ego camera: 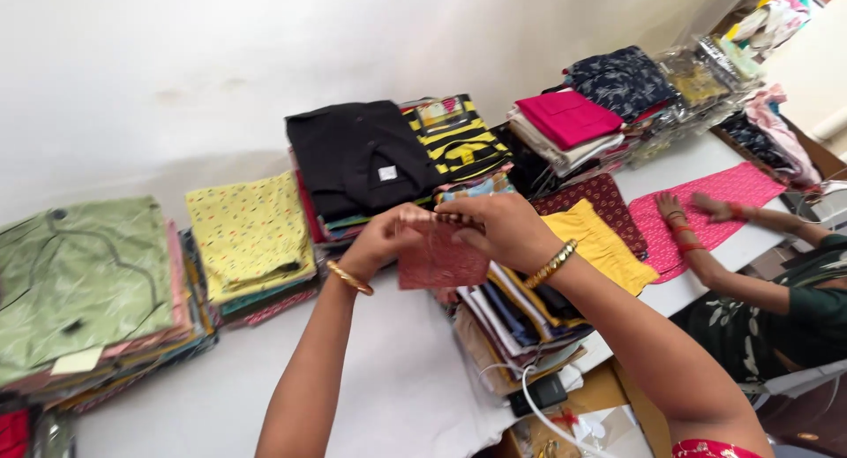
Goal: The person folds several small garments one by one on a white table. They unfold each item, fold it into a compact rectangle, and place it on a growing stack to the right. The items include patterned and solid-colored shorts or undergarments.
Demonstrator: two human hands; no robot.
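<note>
Both of my hands hold a small folded piece of red patterned cloth (438,259) up over the table. My left hand (386,239) grips its left edge, and my right hand (503,229) pinches its top right edge. Each wrist wears a gold bangle. Right below the cloth stands a stack of folded garments (520,321) with a yellow piece (604,242) on it. The white table (388,387) lies under everything.
Folded clothing stacks line the wall: a green one (84,286), a yellow printed one (250,233), a black one (357,153), a striped one (459,138), a pink one (566,116). At the right another person's hands (697,209) press a pink cloth (706,202). A black device (540,394) lies at the table edge.
</note>
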